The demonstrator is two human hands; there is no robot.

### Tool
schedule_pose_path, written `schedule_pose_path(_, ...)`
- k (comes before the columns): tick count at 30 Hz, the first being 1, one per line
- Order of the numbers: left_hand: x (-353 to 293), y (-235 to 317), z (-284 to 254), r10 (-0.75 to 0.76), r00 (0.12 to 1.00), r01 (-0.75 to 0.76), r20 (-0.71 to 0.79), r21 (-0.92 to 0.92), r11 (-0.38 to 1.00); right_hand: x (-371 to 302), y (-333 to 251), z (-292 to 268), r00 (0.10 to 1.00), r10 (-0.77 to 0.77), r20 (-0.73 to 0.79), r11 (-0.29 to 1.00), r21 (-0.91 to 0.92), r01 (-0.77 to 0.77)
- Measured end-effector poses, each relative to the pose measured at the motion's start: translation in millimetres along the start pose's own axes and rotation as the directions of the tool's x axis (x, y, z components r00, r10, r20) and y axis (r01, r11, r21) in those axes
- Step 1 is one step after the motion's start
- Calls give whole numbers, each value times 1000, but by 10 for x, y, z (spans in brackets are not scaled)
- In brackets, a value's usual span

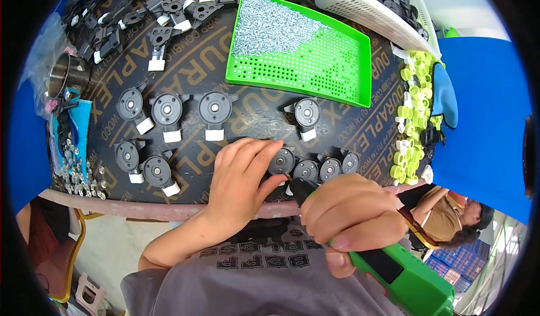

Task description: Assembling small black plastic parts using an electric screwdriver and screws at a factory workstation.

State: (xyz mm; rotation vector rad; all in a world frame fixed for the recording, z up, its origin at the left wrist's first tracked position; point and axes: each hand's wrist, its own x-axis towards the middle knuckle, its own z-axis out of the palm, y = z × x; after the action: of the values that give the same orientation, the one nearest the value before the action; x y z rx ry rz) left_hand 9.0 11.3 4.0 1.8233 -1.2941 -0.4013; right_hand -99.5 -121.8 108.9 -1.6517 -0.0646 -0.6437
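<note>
My right hand [354, 209] is wrapped round a green electric screwdriver [416, 285] with a black nose. The tool's tip points at the lower edge of a round black plastic part [282, 162]; I cannot tell whether it touches a screw there. Thumb and fingers of my left hand [239, 172] grip this part against the table. Just to its right, similar round parts [329, 168] sit in a row close to my right knuckles. More discs with white connectors [215, 108] lie beyond and to the left of my hands.
A green perforated tray [368, 85] holds a heap of small silver screws [270, 26]. Beyond it stands a white basket [360, 7] of black parts. Yellow-green plastic pieces [416, 99] line the right edge; small clear pieces [79, 170] and a metal cup [68, 74] are at left. Another person [444, 217] sits behind.
</note>
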Motion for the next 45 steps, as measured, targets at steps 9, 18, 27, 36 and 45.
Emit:
schedule_pose_path(9,31,66,40,36,999,-35,-12,101,994,23,59,-125,997,-77,2,991,113,76)
schedule_pose_path(18,159,4,-282,-176,978,208,-112,620,757,474,508,-673,843,-260,-472,964,-173,200)
schedule_pose_path(27,56,62,-160,-83,997,72,6,444,893,655,850,-744,895,-244,-374,951,-271,147)
schedule_pose_path(36,126,-1,-115,28,997,-13,-75,193,981,644,852,-719,889,-276,-365,934,-320,158)
schedule_pose_path(45,130,-43,-69,-56,997,56,-61,10,998,533,366,-464,907,-223,-357,967,-196,161)
